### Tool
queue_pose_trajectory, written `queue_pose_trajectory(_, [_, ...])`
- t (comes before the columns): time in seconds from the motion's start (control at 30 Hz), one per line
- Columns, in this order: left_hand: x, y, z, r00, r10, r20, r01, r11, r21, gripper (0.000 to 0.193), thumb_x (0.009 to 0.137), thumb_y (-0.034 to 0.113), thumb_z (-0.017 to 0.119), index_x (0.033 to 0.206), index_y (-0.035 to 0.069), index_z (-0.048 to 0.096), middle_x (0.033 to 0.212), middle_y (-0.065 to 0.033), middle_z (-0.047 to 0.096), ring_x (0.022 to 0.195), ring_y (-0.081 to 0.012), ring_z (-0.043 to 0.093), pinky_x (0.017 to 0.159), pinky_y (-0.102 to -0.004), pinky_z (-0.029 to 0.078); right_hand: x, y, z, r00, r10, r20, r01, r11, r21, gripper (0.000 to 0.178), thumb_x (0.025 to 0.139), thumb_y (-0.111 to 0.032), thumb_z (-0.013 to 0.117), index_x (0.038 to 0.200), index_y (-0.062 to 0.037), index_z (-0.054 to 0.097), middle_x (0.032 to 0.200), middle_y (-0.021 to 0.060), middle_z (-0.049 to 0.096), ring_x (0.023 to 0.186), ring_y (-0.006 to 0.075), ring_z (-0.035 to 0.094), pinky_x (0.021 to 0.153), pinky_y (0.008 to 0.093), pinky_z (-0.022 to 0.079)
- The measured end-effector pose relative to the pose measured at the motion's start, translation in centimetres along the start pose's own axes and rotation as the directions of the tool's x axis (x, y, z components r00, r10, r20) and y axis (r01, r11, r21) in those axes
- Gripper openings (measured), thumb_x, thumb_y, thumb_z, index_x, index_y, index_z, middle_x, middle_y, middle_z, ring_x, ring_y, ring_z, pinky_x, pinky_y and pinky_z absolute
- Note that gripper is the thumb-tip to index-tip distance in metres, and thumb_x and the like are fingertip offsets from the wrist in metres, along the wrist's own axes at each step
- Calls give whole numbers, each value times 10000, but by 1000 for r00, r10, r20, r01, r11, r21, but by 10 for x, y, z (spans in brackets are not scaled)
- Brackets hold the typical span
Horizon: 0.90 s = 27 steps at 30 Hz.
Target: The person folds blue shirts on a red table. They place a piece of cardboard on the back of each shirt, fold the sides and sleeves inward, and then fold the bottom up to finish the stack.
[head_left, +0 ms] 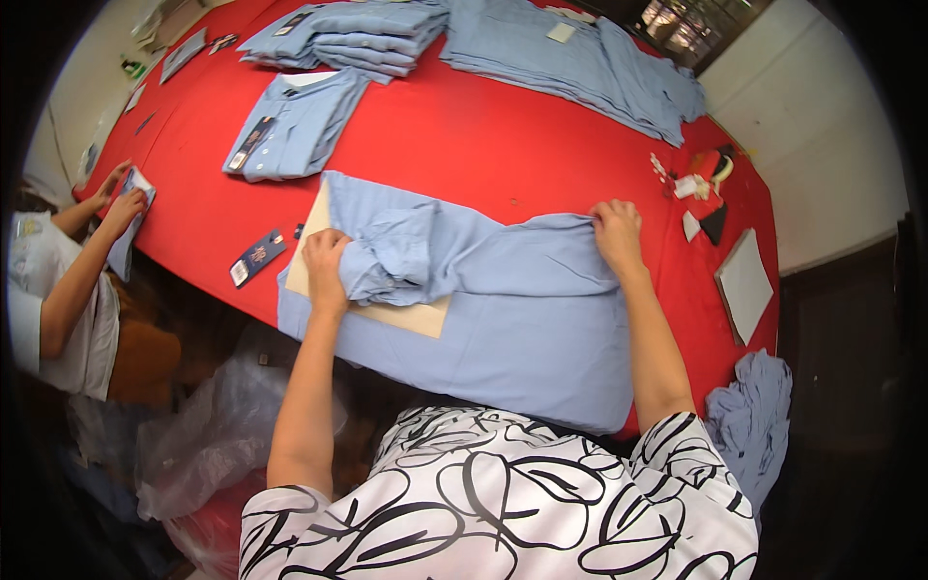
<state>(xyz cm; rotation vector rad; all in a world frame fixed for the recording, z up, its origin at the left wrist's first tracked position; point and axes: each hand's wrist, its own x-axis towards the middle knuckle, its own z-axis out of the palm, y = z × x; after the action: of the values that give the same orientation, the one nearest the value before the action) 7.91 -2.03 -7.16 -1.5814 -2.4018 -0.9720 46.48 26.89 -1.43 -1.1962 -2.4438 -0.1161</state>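
A light blue shirt (522,338) is spread across the near side of the red-covered table, its lower edge close to my body. A cream cardboard sheet (425,319) lies on it at the left, partly under a bunched sleeve (396,246). My left hand (327,263) is closed on the cloth at the left end of that sleeve. At the far right, my right hand (619,232) pinches the shirt's upper folded edge. Just left of the shirt is a dark blue hang tag (257,259).
One folded shirt (295,126) lies beyond, with a folded stack (353,39) and flat layered shirts (570,68) at the back. A co-worker's hands (121,203) hold blue cloth at left. White sheets (746,285) and crumpled cloth (749,416) are at right; plastic bags (208,435) below left.
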Motion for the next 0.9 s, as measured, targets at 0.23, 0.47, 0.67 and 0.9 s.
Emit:
queue_pose_trajectory(0.23, [-1, -7, -1, 983, 162, -90, -168, 984, -62, 207, 853, 62, 555, 1015, -12, 662, 1388, -93, 576, 1421, -336, 383, 1165, -417, 292, -145, 26, -134, 971, 224, -83, -221, 974, 43, 156, 734, 14, 604, 873, -48, 572, 936, 111, 566, 987, 327, 510, 902, 413, 402])
queue_pose_trajectory(0.47, [8, -15, -9, 978, 110, 177, -38, 930, -366, 325, 829, 149, 673, 1095, -37, 659, 1434, -115, 541, 1420, -352, 392, 1119, -406, 370, -215, 29, -129, 904, 426, -19, -414, 887, 207, 221, 816, 39, 525, 992, -39, 634, 1041, 139, 639, 1065, 350, 566, 929, 428, 448])
queue_pose_trajectory(0.67, [14, -16, -16, 958, 159, 240, -89, 957, -277, 383, 810, 155, 702, 1135, -40, 645, 1495, -125, 473, 1437, -355, 361, 1123, -404, 362, -112, 28, -75, 646, 751, 132, -731, 560, 391, 254, 930, -225, 629, 1089, -29, 655, 1013, 155, 685, 1000, 327, 642, 867, 422, 490])
queue_pose_trajectory(0.9, [11, -12, -14, 967, 147, 207, -87, 958, -272, 364, 823, 152, 695, 1126, -44, 652, 1479, -136, 488, 1428, -368, 368, 1132, -404, 353, -126, 67, -61, 489, 866, -106, -814, 496, 302, 243, 934, -227, 623, 1114, -68, 654, 1238, 153, 625, 1143, 323, 588, 934, 430, 471])
